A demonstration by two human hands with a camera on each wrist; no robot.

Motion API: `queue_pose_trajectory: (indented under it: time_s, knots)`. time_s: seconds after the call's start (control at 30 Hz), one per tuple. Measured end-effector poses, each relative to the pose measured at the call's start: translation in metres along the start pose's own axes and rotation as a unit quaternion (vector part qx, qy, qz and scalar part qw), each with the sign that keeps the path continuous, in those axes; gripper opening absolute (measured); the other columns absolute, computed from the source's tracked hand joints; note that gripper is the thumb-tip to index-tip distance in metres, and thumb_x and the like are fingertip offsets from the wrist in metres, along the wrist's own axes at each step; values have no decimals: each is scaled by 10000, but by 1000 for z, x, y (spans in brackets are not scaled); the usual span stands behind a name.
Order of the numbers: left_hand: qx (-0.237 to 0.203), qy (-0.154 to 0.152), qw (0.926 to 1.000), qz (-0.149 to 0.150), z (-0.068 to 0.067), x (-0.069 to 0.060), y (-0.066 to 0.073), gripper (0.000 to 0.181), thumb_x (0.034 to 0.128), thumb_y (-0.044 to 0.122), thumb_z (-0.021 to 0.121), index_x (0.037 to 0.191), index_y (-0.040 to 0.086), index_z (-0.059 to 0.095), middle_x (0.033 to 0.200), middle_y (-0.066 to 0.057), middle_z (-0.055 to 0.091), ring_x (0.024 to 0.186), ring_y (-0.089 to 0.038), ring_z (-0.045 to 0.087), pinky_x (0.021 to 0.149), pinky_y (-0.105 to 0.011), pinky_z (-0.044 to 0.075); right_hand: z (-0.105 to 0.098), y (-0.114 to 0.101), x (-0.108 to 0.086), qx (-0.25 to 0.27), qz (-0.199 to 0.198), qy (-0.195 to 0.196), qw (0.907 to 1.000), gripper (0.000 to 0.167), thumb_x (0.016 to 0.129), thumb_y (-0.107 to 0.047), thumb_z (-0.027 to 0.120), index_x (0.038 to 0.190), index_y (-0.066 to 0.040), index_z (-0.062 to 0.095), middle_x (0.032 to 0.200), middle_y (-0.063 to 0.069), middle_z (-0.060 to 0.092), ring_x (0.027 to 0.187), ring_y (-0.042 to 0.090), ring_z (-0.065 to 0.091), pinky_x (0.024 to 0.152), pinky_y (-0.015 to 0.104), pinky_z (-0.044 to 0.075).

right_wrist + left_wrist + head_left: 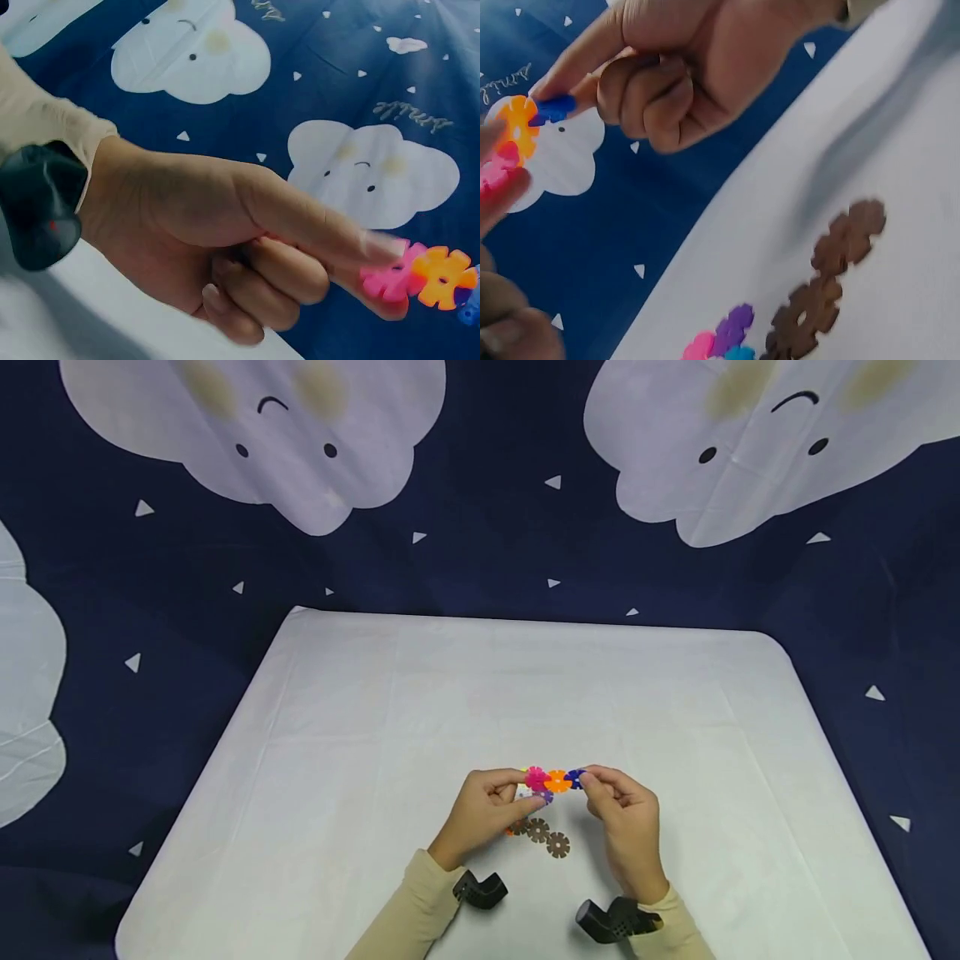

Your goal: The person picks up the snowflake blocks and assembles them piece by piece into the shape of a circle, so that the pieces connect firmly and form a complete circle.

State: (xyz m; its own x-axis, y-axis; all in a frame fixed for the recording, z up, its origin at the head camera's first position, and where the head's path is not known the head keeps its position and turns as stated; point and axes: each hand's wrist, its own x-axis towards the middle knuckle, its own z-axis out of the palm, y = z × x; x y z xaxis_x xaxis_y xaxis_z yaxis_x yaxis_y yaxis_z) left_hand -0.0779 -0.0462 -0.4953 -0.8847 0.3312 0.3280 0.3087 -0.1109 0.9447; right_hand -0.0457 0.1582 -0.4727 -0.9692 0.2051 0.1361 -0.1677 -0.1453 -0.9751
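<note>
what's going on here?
A person is working on small notched discs over a white table. Their left hand pinches a pink disc, with an orange disc next to it. Their right hand holds a blue disc at the orange one's other side; whether it is fully slotted in isn't clear. A row of brown discs lies on the table below, with a purple disc and other coloured ones beside it.

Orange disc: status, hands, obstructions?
Left hand pinches pink disc; right hand pinches blue disc. Orange disc between those two discs. Nothing visibly in the way.
</note>
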Motion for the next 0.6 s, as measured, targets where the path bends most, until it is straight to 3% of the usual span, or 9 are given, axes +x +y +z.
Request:
queue_pose_trajectory:
  time_s: [0.1, 0.2, 0.27, 0.47, 0.6]
  knots:
    - [265, 265, 9983, 437, -4, 3, 2, 212, 867, -51, 773, 1078, -55, 748, 520, 24, 252, 457, -76, 184, 396, -213, 175, 0, 1, 0, 96, 234, -144, 9996, 127, 959, 12, 688, 1002, 131, 697, 619, 4, 497, 563, 136, 379, 552, 356, 294]
    - [452, 578, 9955, 603, -5, 6, 8, 192, 869, -64, 764, 1061, -64, 757, 492, 20, 262, 436, -72, 175, 382, -215, 166, 0, 2, 0, -43, 320, -407, 9986, 124, 955, 0, 700, 1005, 112, 717, 629, 0, 523, 577, 118, 399, 540, 304, 327]
    - [601, 550, 9951, 554, -3, 7, 11, 162, 868, -17, 789, 1029, -32, 783, 466, 35, 293, 427, -43, 179, 382, -210, 165, 2, 4, 0, -124, 270, -555, 9980, 107, 943, 15, 708, 997, 103, 733, 638, 3, 548, 586, 91, 414, 528, 276, 338]
    - [1294, 65, 9914, 162, 3, 5, 17, 108, 865, 140, 840, 959, 89, 829, 449, 121, 332, 429, 65, 218, 398, -170, 178, 8, 11, -2, -365, -72, -932, 9949, 103, 928, 68, 696, 1004, 106, 755, 703, 68, 664, 602, 47, 426, 510, 234, 356]
    - [1223, 182, 9923, -48, 2, 4, 18, 94, 876, 143, 830, 955, 92, 827, 461, 130, 307, 426, 35, 223, 403, -183, 192, -1, 18, -1, -1010, -191, -1119, 9884, 178, 1002, -30, 642, 1120, 18, 766, 728, 138, 635, 608, 126, 476, 540, 251, 418]
